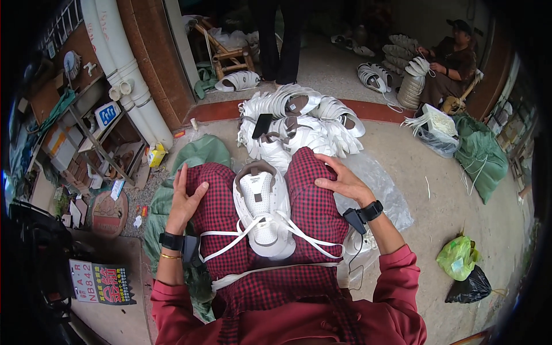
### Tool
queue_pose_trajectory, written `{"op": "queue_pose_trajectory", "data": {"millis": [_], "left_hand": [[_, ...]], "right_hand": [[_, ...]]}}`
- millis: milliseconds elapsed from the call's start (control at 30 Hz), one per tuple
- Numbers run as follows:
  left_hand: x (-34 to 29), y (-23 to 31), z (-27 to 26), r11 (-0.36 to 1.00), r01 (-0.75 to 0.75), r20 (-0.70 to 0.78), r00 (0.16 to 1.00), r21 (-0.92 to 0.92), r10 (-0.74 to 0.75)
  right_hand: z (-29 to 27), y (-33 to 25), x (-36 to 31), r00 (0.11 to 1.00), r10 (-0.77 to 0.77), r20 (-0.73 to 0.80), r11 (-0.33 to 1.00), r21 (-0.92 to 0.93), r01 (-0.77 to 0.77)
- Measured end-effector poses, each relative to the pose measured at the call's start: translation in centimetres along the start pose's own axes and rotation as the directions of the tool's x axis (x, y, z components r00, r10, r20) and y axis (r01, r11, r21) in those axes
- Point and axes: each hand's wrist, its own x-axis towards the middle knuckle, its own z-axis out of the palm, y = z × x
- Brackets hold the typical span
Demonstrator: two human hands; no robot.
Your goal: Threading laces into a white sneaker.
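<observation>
A white shoe (246, 198) with a brown collar lining sits between my thighs, its toe toward me. White laces (221, 248) run from it in loose loops over both legs. Resting on the checked red-and-black cloth over my left knee, my left hand (187, 198) is open, thumb apart from the fingers. On the other knee lies my right hand (344, 183), also open and holding nothing. Neither hand touches the shoe. Just beyond my knees is a heap of white shoe uppers (339, 123), with a black phone (263, 125) on top.
Green cloth (198, 150) and clear plastic sheeting (382, 195) lie beside my legs. At the far right a seated person (454, 60) handles white uppers near a green sack (482, 158). Another person stands beyond the heap. Shelves (95, 141) and pipes (129, 86) line the left.
</observation>
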Motion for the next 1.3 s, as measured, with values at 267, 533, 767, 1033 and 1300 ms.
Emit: {"op": "queue_pose_trajectory", "data": {"millis": [267,533,767,1033,1300], "left_hand": [[-1.8,2.5,1.9,0.968,-0.119,-0.222,0.96,0.219,0.168],[0.1,-1.7,3.7,0.838,-0.136,-0.244,0.97,-0.528,0.003],[0.6,-3.7,3.2,0.549,0.121,-0.043,0.96,-0.827,-0.278],[3.0,-7.3,0.5,0.379,0.282,0.082,0.881,-0.881,-0.465],[6.5,-2.9,-2.5,0.532,0.38,0.258,0.921,-0.756,-0.291]], "right_hand": [[3.4,0.3,-3.1,0.958,0.26,-0.121,0.848,0.503,-0.166],[4.7,3.0,-3.8,0.959,0.27,-0.081,0.535,0.841,-0.079],[4.7,4.9,-3.9,0.964,0.258,-0.07,0.401,0.915,-0.041],[4.6,4.0,-5.4,0.938,0.336,-0.085,0.388,0.92,-0.055],[3.0,2.3,-7.3,0.939,0.322,-0.122,0.697,0.702,-0.148]]}}
